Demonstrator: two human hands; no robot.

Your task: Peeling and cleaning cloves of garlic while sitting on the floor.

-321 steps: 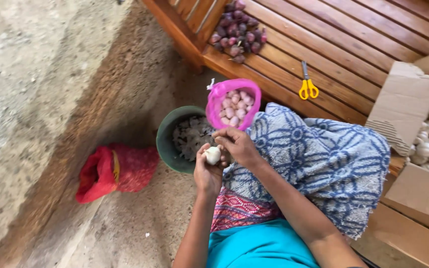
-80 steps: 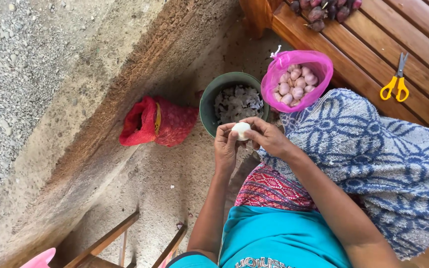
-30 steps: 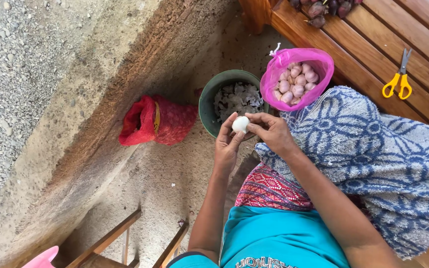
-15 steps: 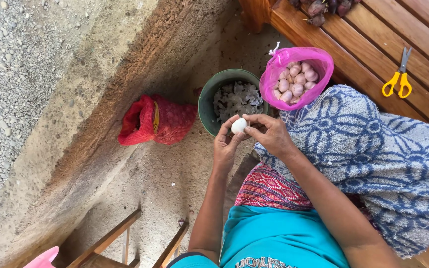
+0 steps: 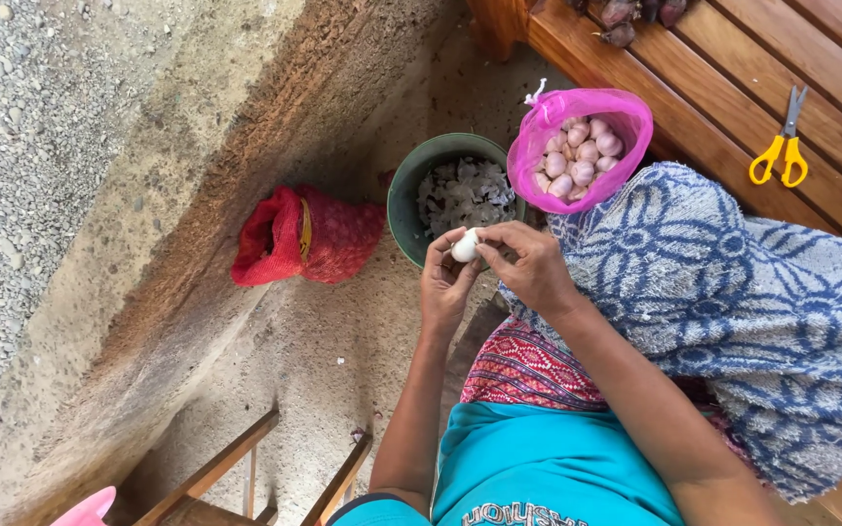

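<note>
My left hand (image 5: 445,282) and my right hand (image 5: 528,261) both grip a white garlic bulb (image 5: 465,245) between their fingertips, just over the near rim of a dark green bucket (image 5: 403,195). The bucket holds a heap of pale papery garlic skins (image 5: 463,195). Right behind my right hand a pink mesh bag (image 5: 536,136) sits open, filled with several peeled pinkish garlic bulbs (image 5: 577,161). A blue-and-white patterned cloth (image 5: 733,302) covers my lap under my right forearm.
A red mesh bag (image 5: 309,239) lies on the dirt ground left of the bucket. Yellow-handled scissors (image 5: 780,148) rest on a wooden slatted bench (image 5: 733,68) at upper right, with several dark bulbs (image 5: 631,12) at its far end. A wooden frame (image 5: 246,468) stands at the bottom left.
Over the last seconds my hands stay at the bucket's rim, fingers shifting slightly on the garlic bulb. About ten seconds ago the view sat further right, showing a cardboard box of bulbs.
</note>
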